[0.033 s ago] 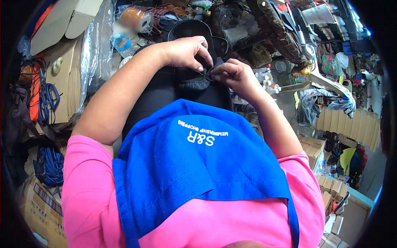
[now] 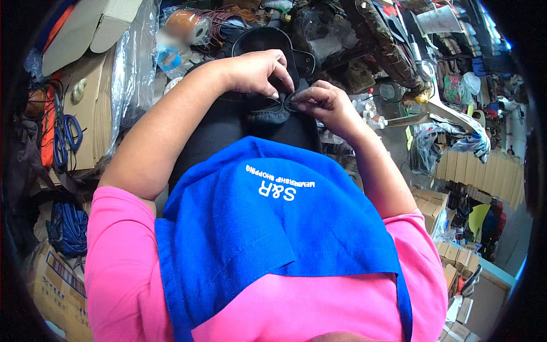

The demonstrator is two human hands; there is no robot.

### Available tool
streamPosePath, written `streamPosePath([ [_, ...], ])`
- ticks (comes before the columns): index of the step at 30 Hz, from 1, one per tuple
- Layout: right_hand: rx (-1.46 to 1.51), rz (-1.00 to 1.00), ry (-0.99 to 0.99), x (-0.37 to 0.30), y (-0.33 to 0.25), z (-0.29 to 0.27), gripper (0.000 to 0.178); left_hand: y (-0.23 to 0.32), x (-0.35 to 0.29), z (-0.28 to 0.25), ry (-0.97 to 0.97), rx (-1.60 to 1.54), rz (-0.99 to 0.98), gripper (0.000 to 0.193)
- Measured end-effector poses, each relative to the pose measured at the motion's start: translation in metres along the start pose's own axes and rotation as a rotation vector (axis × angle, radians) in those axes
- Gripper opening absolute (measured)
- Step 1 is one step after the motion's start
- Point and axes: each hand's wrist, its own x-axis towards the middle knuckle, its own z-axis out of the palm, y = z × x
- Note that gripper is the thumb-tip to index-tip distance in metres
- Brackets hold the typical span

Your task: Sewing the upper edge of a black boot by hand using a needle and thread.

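A black leather shoe (image 2: 269, 116) with a gathered, stitched edge rests over my dark-clad lap, just beyond the blue apron (image 2: 273, 228). My left hand (image 2: 257, 73) reaches over it from the left, thumb and fingers bent in a pinch on its upper edge. From the right, my right hand (image 2: 326, 104) pinches at the same edge, its fingertips close to those of the left. Whatever fine piece may lie between the right fingertips is too small to make out. Past my left hand, a black curved strap-like part (image 2: 262, 35) stands up. My left hand covers some of the shoe.
Blue-handled scissors (image 2: 69, 134) hang by cardboard sheets (image 2: 97, 114) on the left. An orange spool (image 2: 185, 27) lies at the far side among cords and plastic. On the right stand a metal-armed stand (image 2: 450, 111) and stacked cardboard pieces (image 2: 478, 171).
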Motion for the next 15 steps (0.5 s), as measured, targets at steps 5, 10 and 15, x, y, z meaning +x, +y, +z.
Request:
streamPosePath([
  [5,0.199,0.134,-0.173,0.001,0.018,-0.006,0.026,-0.003,0.001,0.003,0.009,0.061,0.005,0.036],
  [10,0.266,0.095,-0.223,0.004,0.028,-0.009,0.027,-0.004,0.002,0.003,0.020,0.075,0.016,0.036],
  [15,0.338,0.112,-0.272,0.008,0.028,-0.010,0.026,-0.006,0.001,0.004,0.028,0.072,0.026,0.035],
])
